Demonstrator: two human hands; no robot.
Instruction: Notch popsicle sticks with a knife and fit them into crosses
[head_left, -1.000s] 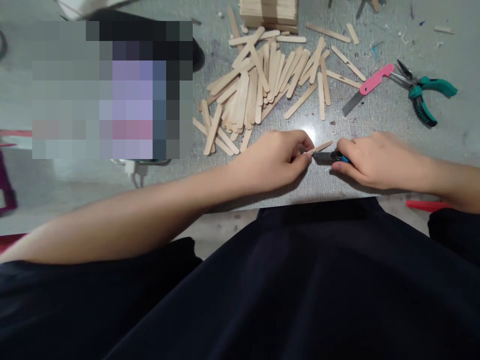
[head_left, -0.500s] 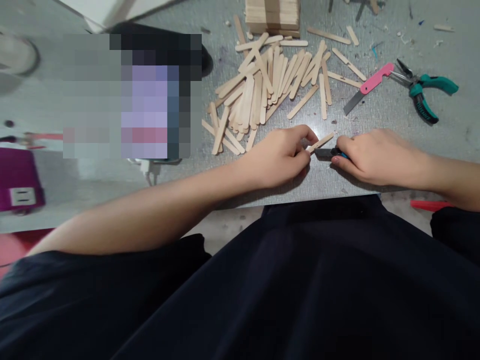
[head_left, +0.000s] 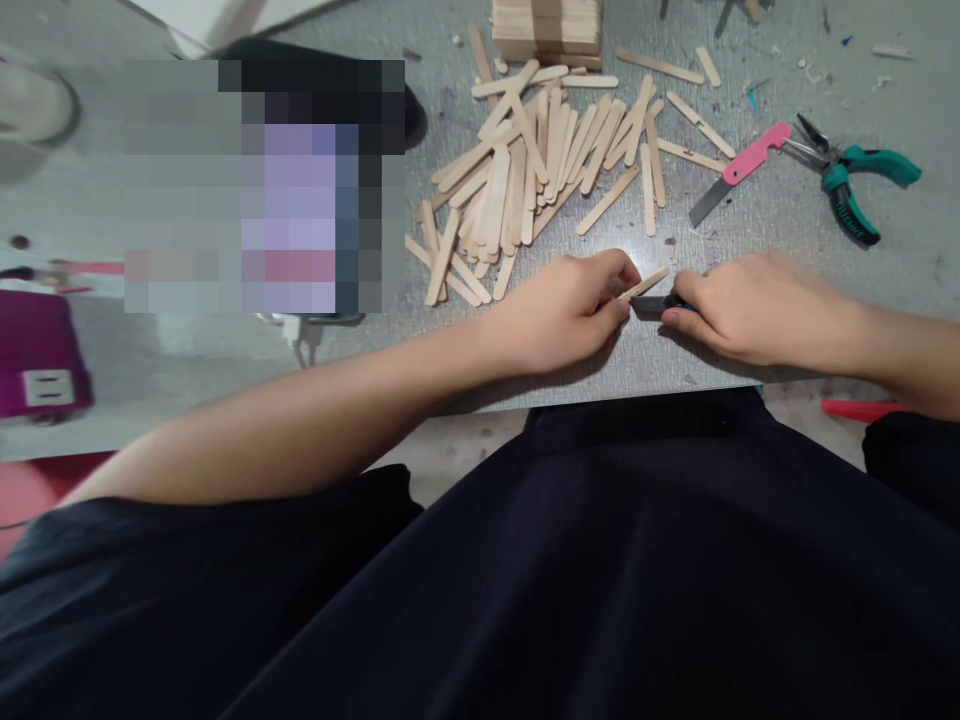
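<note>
My left hand (head_left: 574, 308) pinches a small wooden stick (head_left: 649, 280) near the table's front edge; its free end points up and to the right. My right hand (head_left: 739, 300) is closed around the dark handle of a knife (head_left: 649, 304). The grey blade points left, and its tip is at the stick, close to my left fingertips. Beyond my left hand lies a loose pile of wooden sticks (head_left: 516, 185). Whether the blade touches the stick is too small to tell.
A pink-handled cutter (head_left: 748, 164) and teal-handled pliers (head_left: 836, 175) lie at the back right. A stack of sticks (head_left: 546, 35) stands behind the pile. On the left are a purple object (head_left: 34, 350), a white cable (head_left: 298, 335) and a blurred-out area.
The view has shifted slightly. My left fingertips have moved a little to the right along the stick, and the knife has barely moved.
</note>
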